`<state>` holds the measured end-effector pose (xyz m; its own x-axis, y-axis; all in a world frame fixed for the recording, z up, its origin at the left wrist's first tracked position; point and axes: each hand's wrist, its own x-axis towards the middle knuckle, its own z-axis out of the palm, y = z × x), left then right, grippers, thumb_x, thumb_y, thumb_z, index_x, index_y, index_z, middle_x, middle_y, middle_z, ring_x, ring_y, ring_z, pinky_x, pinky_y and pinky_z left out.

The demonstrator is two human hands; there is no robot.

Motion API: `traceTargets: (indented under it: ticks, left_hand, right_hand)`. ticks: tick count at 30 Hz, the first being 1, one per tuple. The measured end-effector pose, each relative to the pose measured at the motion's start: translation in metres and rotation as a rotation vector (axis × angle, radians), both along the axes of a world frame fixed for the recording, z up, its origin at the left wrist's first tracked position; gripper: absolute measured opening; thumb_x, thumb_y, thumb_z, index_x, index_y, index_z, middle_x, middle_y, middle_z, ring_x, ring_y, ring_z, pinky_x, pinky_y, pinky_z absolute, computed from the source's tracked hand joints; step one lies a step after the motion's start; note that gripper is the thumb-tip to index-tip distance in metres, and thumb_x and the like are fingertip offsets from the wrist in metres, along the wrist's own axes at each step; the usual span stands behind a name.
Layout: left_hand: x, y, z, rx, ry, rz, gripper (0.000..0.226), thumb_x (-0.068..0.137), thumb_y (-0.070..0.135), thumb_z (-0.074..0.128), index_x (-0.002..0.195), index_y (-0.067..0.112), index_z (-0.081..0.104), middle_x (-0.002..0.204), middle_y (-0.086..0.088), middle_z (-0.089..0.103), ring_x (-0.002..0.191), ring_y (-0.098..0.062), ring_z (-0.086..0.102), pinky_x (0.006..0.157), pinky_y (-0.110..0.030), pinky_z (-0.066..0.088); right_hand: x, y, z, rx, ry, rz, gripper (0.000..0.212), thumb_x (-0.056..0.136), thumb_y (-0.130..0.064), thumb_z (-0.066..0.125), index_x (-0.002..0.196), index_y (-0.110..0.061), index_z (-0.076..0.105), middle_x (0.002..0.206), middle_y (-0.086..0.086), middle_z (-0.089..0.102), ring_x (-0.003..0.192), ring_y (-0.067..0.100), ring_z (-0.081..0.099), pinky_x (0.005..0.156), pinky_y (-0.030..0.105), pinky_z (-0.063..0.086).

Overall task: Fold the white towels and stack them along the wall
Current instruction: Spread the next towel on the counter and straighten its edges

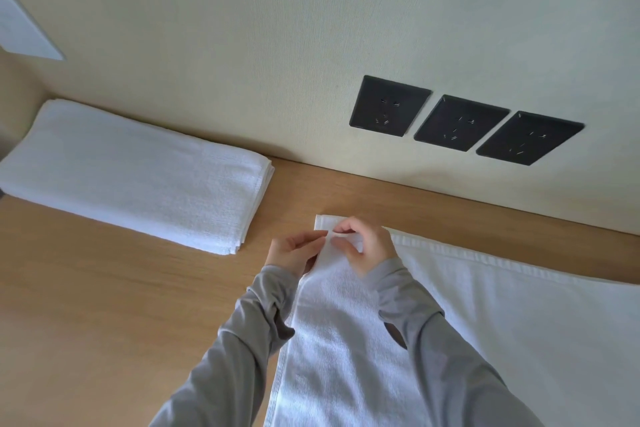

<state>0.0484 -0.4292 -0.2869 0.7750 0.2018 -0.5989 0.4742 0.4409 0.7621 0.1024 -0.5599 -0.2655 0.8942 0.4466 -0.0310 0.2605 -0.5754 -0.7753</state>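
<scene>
Towel: soft, limp white terry towel (pixel 346 340); best pinched at corners.
Hands: left hand (pixel 294 253), right hand (pixel 363 246) both pinching its 12 o'clock corner.

3 blk wall sockets (pixel 464 121), white plate (pixel 26 29) upper left, wood tabletop (pixel 104 288).

On the wooden worktop (pixel 104 288), the left hand (pixel 294 251) and right hand (pixel 363 246) are pinching the raised corner of a white towel (pixel 485 305) that is lying spread toward the right. A stack of folded towels (pixel 138 173) is sitting against the wall (pixel 242 28), left of three black sockets (pixel 462 121).
</scene>
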Motion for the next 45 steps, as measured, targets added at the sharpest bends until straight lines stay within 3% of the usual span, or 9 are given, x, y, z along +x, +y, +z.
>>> traceTargets:
  ticks: [8,15,20,26,29,31,35,40,45]
  left_hand:
    - [-0.007,-0.002,0.007,-0.07,-0.036,0.001,0.021,0.086,-0.008,0.053,0.09,0.005,0.07,0.068,-0.008,0.07,0.064,-0.018,0.066,0.061,-0.026,0.057]
    - [-0.007,-0.011,0.021,0.086,-0.154,-0.088,0.024,0.087,-0.005,0.054,0.09,0.011,0.072,0.084,-0.016,0.071,0.083,-0.029,0.064,0.083,-0.04,0.051]
    - [-0.012,-0.013,0.027,0.146,-0.201,-0.121,0.025,0.09,-0.004,0.052,0.1,0.011,0.069,0.083,-0.013,0.07,0.079,-0.023,0.062,0.081,-0.039,0.049]
    - [-0.018,-0.017,0.027,0.116,-0.227,-0.103,0.024,0.091,-0.001,0.051,0.1,0.013,0.069,0.103,-0.029,0.066,0.101,-0.043,0.06,0.096,-0.054,0.045]
    - [-0.021,-0.018,0.024,0.07,-0.256,-0.082,0.025,0.091,-0.002,0.05,0.1,0.011,0.069,0.102,-0.028,0.067,0.099,-0.038,0.063,0.093,-0.047,0.048]
    - [-0.022,-0.018,0.022,0.082,-0.266,-0.064,0.023,0.088,-0.004,0.055,0.095,0.011,0.071,0.098,-0.02,0.071,0.095,-0.03,0.066,0.088,-0.037,0.052]
    - [-0.012,-0.008,0.013,0.171,-0.048,0.179,0.014,0.076,-0.003,0.071,0.086,0.006,0.071,0.08,-0.008,0.074,0.077,-0.023,0.069,0.073,-0.029,0.057]
    - [0.022,0.005,0.003,0.494,0.331,-0.09,0.051,0.079,0.018,0.072,0.127,0.012,0.054,0.119,-0.004,0.062,0.11,-0.022,0.057,0.093,-0.027,0.043]
    - [0.036,-0.007,-0.001,0.43,0.373,-0.095,0.03,0.076,0.015,0.068,0.106,0.014,0.066,0.088,0.001,0.064,0.067,-0.011,0.056,0.061,-0.018,0.041]
  right_hand:
    - [-0.004,-0.011,0.014,0.083,0.062,-0.088,0.016,0.077,-0.004,0.07,0.071,-0.017,0.062,0.07,-0.013,0.06,0.069,-0.002,0.055,0.069,0.005,0.038]
    - [-0.01,-0.02,0.027,0.049,0.005,-0.039,0.007,0.075,-0.007,0.072,0.073,-0.01,0.067,0.074,-0.005,0.061,0.077,0.008,0.054,0.072,0.004,0.034]
    - [-0.013,-0.02,0.027,0.068,0.009,-0.065,0.005,0.075,-0.007,0.073,0.074,-0.008,0.068,0.079,0.004,0.065,0.081,0.016,0.056,0.075,0.011,0.038]
    - [-0.022,-0.019,0.02,0.128,0.001,-0.112,0.01,0.075,-0.017,0.067,0.081,-0.011,0.062,0.086,0.004,0.062,0.087,0.019,0.054,0.079,0.015,0.036]
    - [-0.024,-0.021,0.018,0.068,-0.018,-0.083,0.032,0.075,-0.03,0.061,0.1,-0.01,0.061,0.097,0.001,0.061,0.09,0.013,0.054,0.081,0.009,0.036]
    - [-0.022,-0.026,0.016,-0.058,-0.048,-0.024,0.028,0.081,-0.03,0.062,0.099,-0.008,0.065,0.094,0.002,0.066,0.089,0.016,0.058,0.084,0.022,0.043]
    - [-0.026,-0.027,0.028,-0.104,-0.055,-0.032,0.011,0.083,-0.011,0.066,0.079,-0.001,0.069,0.078,0.009,0.067,0.078,0.023,0.059,0.073,0.03,0.043]
    - [-0.04,-0.066,0.091,0.27,0.225,0.068,0.02,0.082,-0.03,0.066,0.077,-0.011,0.067,0.064,0.012,0.054,0.061,0.016,0.048,0.057,0.019,0.037]
    - [-0.005,-0.044,0.072,0.126,0.126,0.054,0.015,0.087,-0.011,0.061,0.072,-0.013,0.062,0.057,-0.012,0.049,0.057,0.003,0.043,0.058,0.013,0.032]
